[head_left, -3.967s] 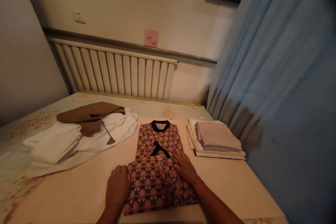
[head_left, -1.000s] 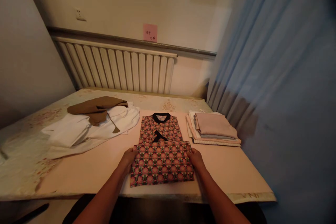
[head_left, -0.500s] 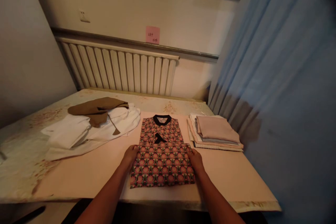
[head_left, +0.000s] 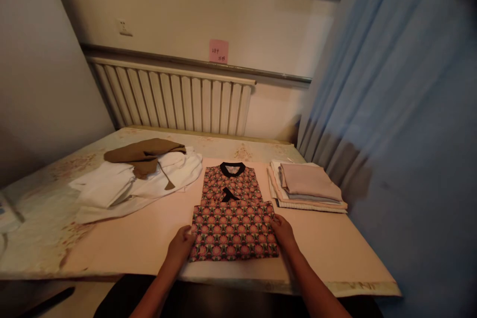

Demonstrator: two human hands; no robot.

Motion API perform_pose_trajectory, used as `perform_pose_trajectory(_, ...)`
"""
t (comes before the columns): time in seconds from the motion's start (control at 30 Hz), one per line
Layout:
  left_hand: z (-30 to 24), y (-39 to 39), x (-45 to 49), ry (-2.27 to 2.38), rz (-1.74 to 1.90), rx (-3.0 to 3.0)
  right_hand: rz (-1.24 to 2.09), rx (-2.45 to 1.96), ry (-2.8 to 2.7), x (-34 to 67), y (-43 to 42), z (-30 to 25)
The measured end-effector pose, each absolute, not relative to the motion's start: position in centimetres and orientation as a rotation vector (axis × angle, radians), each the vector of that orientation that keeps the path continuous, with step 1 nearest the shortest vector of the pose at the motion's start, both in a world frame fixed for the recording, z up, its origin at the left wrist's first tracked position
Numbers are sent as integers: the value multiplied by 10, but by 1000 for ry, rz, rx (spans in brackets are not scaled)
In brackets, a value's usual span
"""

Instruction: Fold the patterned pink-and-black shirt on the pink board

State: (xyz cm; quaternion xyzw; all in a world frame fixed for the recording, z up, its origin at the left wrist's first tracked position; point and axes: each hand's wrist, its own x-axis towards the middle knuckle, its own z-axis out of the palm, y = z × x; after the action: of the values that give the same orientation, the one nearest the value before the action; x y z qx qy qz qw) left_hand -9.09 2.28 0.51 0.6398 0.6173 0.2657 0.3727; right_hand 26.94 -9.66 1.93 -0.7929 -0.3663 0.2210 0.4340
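Table (head_left: 122, 243) bears patterned shirt (head_left: 233, 213), white and brown clothes (head_left: 137, 174), folded stack (head_left: 307, 186), perhaps linens.

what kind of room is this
Likely a room in a home, perhaps a bedroom: a wall radiator, a blue curtain, and folded clothes beside the patterned shirt on the cloth-covered surface.

Four seconds before, the left hand (head_left: 181, 247) and the right hand (head_left: 283, 232) lay flat on the lower half of the patterned shirt (head_left: 233, 213), low in the frame, its bottom part rumpled. That part was then folded up over the body, its edge just below the black placket. Within the last second both hands slid from the upper corners of the folded panel toward its lower corners, at the left and right edges of the shirt.
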Motion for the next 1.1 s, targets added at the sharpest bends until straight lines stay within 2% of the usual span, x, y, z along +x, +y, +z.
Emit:
perform_pose_trajectory(0.3, -2, -6, -94, 1479, 737, 1783, 320, -2025, -955, 239, -157, 5)
perform_pose_trajectory(0.63, 1, -24, -92, 1542, 798, 2007, 159, -2021, -1099, 226, -170, -5)
perform_pose_trajectory(0.77, 4, -32, -89, 1625, 858, 2221, -47, -2060, -1179, 225, -177, -4)
perform_pose_trajectory(0.9, 11, -34, -55, 1504, 921, 2505, -235, -1956, -1510, 210, -161, 9)
perform_pose_trajectory(1.1, 5, -31, 13, 1322, 661, 2789, -244, -1903, -1891, 178, -109, 11)
